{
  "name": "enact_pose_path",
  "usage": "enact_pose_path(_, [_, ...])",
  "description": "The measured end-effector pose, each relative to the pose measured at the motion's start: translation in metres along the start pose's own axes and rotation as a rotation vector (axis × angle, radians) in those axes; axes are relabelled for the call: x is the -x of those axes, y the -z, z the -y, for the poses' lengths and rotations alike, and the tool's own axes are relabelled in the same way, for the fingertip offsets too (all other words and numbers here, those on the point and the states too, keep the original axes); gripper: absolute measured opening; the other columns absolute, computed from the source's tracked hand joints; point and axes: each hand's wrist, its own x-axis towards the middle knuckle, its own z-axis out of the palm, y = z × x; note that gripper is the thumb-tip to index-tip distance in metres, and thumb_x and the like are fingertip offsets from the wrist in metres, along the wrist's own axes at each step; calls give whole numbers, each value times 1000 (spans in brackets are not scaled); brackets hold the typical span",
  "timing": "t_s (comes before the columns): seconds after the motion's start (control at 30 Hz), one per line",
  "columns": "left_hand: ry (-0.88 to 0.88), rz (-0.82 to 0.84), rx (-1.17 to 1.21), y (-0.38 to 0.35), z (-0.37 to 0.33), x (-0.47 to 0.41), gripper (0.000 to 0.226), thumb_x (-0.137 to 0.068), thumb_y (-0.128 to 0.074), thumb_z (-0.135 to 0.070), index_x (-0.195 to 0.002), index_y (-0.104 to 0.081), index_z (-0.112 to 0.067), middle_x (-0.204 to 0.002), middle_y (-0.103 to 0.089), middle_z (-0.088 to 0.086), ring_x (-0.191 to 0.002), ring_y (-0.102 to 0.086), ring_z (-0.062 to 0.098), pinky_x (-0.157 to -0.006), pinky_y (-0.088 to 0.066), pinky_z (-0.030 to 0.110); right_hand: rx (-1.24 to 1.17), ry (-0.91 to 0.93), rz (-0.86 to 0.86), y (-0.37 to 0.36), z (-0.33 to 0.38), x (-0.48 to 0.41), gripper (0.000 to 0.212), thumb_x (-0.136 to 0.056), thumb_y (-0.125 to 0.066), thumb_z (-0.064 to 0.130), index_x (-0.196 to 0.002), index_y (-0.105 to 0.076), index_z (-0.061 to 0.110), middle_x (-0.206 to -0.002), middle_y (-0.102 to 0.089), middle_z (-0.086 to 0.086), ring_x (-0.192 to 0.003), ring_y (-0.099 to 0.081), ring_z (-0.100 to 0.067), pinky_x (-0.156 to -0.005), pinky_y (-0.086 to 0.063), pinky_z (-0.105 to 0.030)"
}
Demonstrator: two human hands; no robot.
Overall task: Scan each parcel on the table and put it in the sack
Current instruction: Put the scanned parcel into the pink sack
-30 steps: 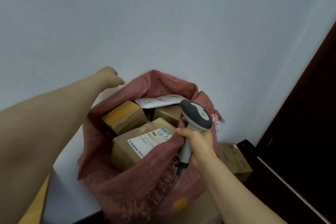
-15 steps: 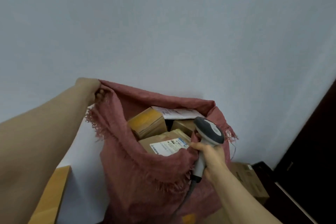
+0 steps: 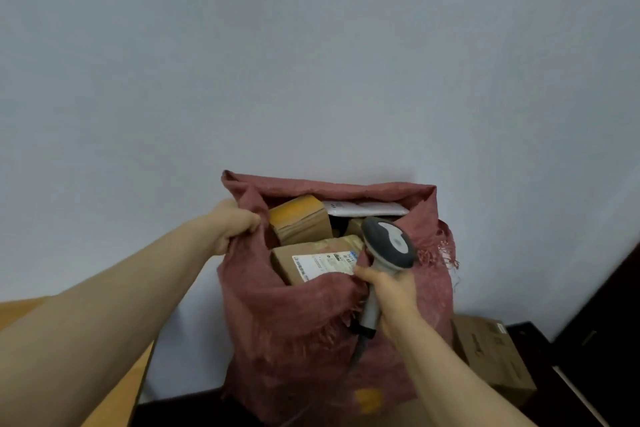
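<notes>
A dusty-red woven sack stands against the pale wall, its mouth held wide. My left hand grips the sack's left rim. My right hand holds a grey barcode scanner by its handle and also pinches the sack's near rim. Inside lie several parcels: a brown box with a white label in front, a box with yellow tape behind it, and a white padded mailer at the back.
A brown cardboard box sits on the dark floor right of the sack. A wooden table edge shows at the lower left. A dark door or panel fills the right edge.
My left hand took hold of the sack's left rim and pulled it up and outward. The sack now stands taller and its mouth is wider. The right hand stays on the scanner.
</notes>
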Motion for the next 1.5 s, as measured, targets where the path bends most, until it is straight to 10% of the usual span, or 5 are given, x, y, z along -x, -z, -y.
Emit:
enact_pose_path(0.47, [49,34,157,1,21,34,40,-76,-69,-4,-113,-55,-1,-104,-66,20,-95,-66,34,-82,-56,46,-155,-13,-129,46,8,29,32,-72,-75,-7,-97,-64,9,-98,-68,-9,-87,-64,-23,-85,-54,-40])
enact_pose_path(0.6, [28,63,100,-4,23,40,29,-79,-61,9,-106,-54,-1,-79,-59,14,-66,-58,22,-40,-53,27,-119,-19,-233,74,12,48,37,-72,-74,-7,-107,-64,1,-101,-68,-14,-90,-64,-28,-83,-55,-41])
enact_pose_path(0.77, [9,97,113,4,33,48,15,-84,-54,12,-89,-52,-2,-74,-53,11,-62,-52,18,-34,-47,23,-23,-85,-363,90,7,79,38,-73,-75,-2,-108,-62,0,-96,-65,-15,-93,-63,-35,-90,-53,-51])
enact_pose_path(1.03, [45,285,243,26,69,82,54,-82,-67,-28,-130,-46,-14,-116,-54,13,-100,-56,27,-72,-50,38,-23,-43,-514,75,-28,153,45,-70,-82,7,-110,-63,1,-106,-69,-14,-96,-66,-32,-92,-53,-50])
enact_pose_path(1.5, [61,137,-120,126,218,219,69,-89,-62,-22,-147,-28,-4,-150,-32,15,-136,-33,33,-101,-34,42,-90,-288,47,-11,-113,326,13,-85,-67,0,-81,-57,7,-50,-53,-6,-38,-45,-15,-43,-43,-23])
